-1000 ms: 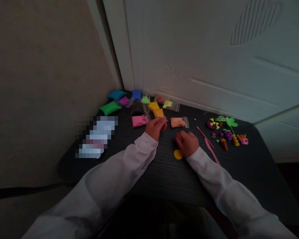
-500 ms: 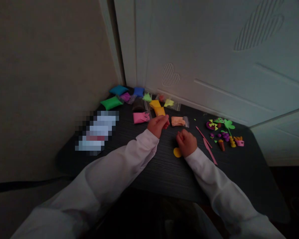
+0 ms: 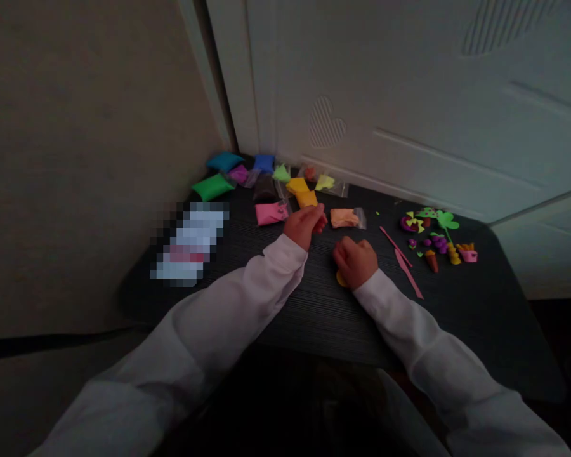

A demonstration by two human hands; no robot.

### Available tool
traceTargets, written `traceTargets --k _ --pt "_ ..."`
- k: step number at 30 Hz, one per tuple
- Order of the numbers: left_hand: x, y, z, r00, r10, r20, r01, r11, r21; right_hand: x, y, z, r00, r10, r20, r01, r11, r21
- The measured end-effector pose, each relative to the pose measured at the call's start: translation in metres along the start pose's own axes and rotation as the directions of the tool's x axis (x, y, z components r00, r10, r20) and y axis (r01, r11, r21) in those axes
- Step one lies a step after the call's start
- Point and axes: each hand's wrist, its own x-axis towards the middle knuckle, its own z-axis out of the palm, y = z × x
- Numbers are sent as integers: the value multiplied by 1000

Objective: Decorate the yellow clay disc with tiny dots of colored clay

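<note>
My left hand [image 3: 305,226] is closed in a loose pinch above the dark table [image 3: 285,324], near the orange-yellow clay packets [image 3: 305,193]. Whatever its fingers hold, if anything, is hidden. To the right, my right hand [image 3: 356,261] is curled into a fist, and its inside does not show. It partly covers a flat yellow clay disc [image 3: 341,279]; I cannot tell whether it presses on it. Two pink modelling tools lie just right of that hand: a thin stick [image 3: 394,244] and a knife-shaped one [image 3: 409,274].
Clay packets, among them pink [image 3: 270,214], peach [image 3: 344,218], green [image 3: 213,187] and blue [image 3: 264,163], lie along the back. Small clay figures, including a purple bunch [image 3: 438,244] and a pink cup [image 3: 468,254], stand at the right. A blurred sheet [image 3: 190,241] is at the left.
The view has shifted slightly. My right fist has moved a little over the yellow disc, hiding more of it. The left hand keeps nearly the same pose.
</note>
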Motion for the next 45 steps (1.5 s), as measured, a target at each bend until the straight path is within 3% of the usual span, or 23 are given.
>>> traceTargets --k 5,11,18,24,30,45 --pt "1 0 0 1000 -5 -7 5 1000 14 1 -5 -1 996 -79 38 78 996 32" --pt "2 -1 -2 1000 -18 -7 18 1000 14 -2 1 0 999 43 -25 -42 999 26" --pt "1 -1 0 999 -23 -21 24 1000 16 -2 -14 -4 992 -128 16 127 991 40" --pt "3 -2 -2 1000 -14 -14 14 1000 23 0 -2 1 1000 4 -15 -4 1000 31" --pt "2 -3 -2 1000 -6 -19 7 1000 26 1 -6 -1 999 -38 16 37 999 30" --pt "4 -6 -5 1000 -15 -21 16 998 61 2 -1 -3 994 105 30 -105 994 -15"
